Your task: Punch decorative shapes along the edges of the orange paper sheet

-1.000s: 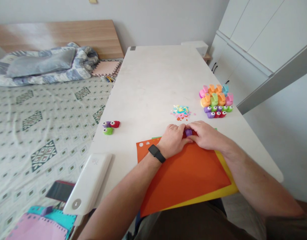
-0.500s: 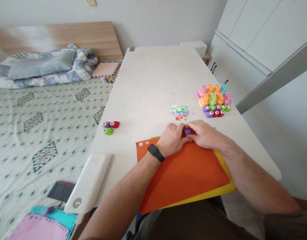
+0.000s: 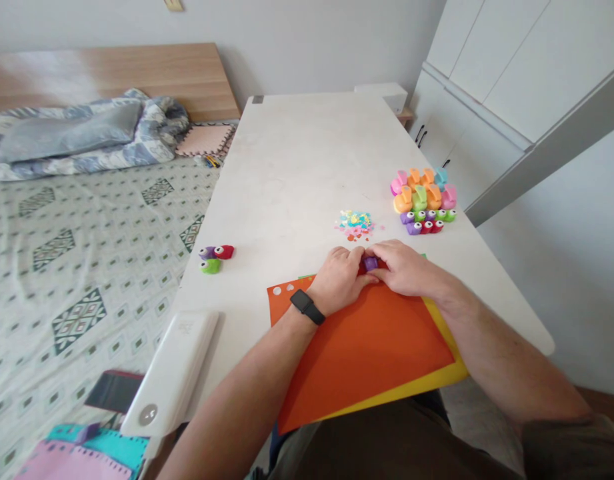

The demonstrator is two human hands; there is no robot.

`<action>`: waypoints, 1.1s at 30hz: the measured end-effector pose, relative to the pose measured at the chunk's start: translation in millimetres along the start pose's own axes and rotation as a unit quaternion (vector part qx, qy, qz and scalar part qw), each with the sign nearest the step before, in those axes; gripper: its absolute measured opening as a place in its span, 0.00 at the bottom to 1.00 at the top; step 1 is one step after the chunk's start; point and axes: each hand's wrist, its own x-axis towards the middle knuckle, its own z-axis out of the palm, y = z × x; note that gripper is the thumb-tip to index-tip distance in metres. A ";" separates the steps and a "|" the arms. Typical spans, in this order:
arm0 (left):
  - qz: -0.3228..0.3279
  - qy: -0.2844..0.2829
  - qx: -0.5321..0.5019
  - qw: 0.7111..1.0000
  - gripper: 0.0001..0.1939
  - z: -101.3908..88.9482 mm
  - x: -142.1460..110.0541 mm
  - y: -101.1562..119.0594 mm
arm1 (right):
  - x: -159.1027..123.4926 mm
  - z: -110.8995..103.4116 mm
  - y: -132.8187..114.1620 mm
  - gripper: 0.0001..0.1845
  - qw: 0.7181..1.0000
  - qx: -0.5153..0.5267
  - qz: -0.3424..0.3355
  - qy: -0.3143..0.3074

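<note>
Both my hands meet at the far edge of an orange sheet of paper [image 3: 371, 353]. Between their fingers is a small purple and red paper punch [image 3: 371, 263], largely covered by the fingertips. My left hand [image 3: 339, 277], below a black watch, is closed around the punch's left side. On its right side, the fingers and thumb of my right hand [image 3: 399, 267] are wrapped as well. Cut-out holes [image 3: 283, 289] show in the sheet's far left corner. A yellow sheet [image 3: 444, 333] lies underneath, and a sliver of green paper peeks out beyond the far edge.
Paper confetti [image 3: 355, 223] lies just beyond my hands. Several bright paper punches [image 3: 424, 200] stand in rows at the right, and three small eyed ones [image 3: 214, 257] at the left. A white oblong device [image 3: 171, 373] sits on the table's left edge, beside the bed [image 3: 101, 240].
The view has shifted slightly, so the table's things appear a little further left. My hands keep the same grip on the punch at the paper's far edge.
</note>
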 end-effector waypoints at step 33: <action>-0.029 0.018 0.007 0.999 0.31 -1.2 -13.1 -8.5 | -3.0 -14.7 1.8 0.15 0.992 0.094 0.051 0.060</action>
